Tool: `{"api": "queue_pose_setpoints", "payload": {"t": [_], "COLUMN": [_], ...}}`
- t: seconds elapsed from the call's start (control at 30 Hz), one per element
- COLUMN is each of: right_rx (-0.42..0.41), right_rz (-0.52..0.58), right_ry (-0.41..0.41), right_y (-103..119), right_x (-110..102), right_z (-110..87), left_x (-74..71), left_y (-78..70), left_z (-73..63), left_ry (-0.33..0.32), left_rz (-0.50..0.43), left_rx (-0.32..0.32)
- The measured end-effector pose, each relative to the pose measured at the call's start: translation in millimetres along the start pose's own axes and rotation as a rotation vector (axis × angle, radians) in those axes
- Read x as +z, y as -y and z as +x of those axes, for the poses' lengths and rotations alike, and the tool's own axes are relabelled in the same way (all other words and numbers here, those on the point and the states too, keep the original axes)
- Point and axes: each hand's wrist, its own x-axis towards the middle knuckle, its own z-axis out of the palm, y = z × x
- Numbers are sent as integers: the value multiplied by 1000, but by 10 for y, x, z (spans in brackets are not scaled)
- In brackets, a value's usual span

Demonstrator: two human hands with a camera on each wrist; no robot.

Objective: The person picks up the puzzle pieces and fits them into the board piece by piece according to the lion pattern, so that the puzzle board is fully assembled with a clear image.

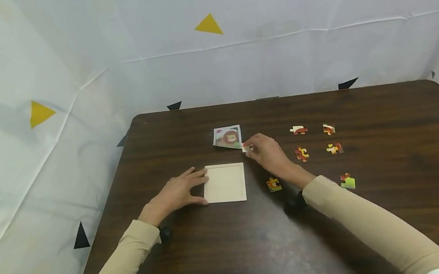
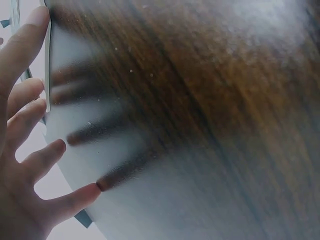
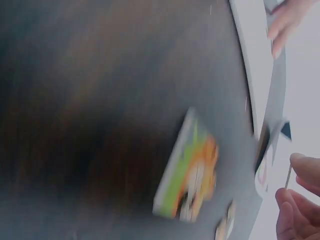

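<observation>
A pale square puzzle tray (image 1: 225,184) lies flat on the dark table in the head view. My left hand (image 1: 176,192) rests at its left edge, fingers spread and fingertips at the rim. Just beyond the tray's top right corner, my right hand (image 1: 269,154) pinches a puzzle piece (image 1: 246,147) between thumb and fingers. In the right wrist view that piece (image 3: 288,176) shows edge-on as a thin line. The held piece overlaps the lower right corner of a lion picture card (image 1: 227,137) in the head view. Below the right hand lies an orange and green puzzle piece (image 1: 274,184).
Several loose puzzle pieces lie to the right, among them a red and white one (image 1: 299,130), a red and yellow one (image 1: 302,153) and a green one (image 1: 347,181) beside the right sleeve. White sheeting (image 1: 260,67) with coloured triangles hangs behind the dark wooden table (image 1: 407,163).
</observation>
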Motion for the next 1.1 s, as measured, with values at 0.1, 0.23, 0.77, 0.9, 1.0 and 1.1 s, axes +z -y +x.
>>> {"api": "queue_pose_setpoints", "payload": {"t": [0.1, 0.23, 0.77, 0.9, 1.0, 1.1], "right_rx": [-8, -29, -61, -74, -89, -107], "right_rz": [18, 28, 66, 34, -4, -31], "right_ry": [19, 29, 50, 60, 65, 76], "right_y": [93, 178, 475, 529, 561, 586], "right_x": [97, 218, 620, 687, 722, 749], "right_z": [-23, -43, -86, -84, -80, -74], "left_x": [2, 0, -29, -32, -35, -40], "left_y": [2, 3, -44, -50, -54, -63], "left_z": [0, 7, -19, -19, -19, -20], "left_ry": [-2, -3, 55, 51, 49, 50], "left_rz": [8, 7, -46, -48, -50, -57], "left_rx": [7, 11, -44, -49, -52, -53]}}
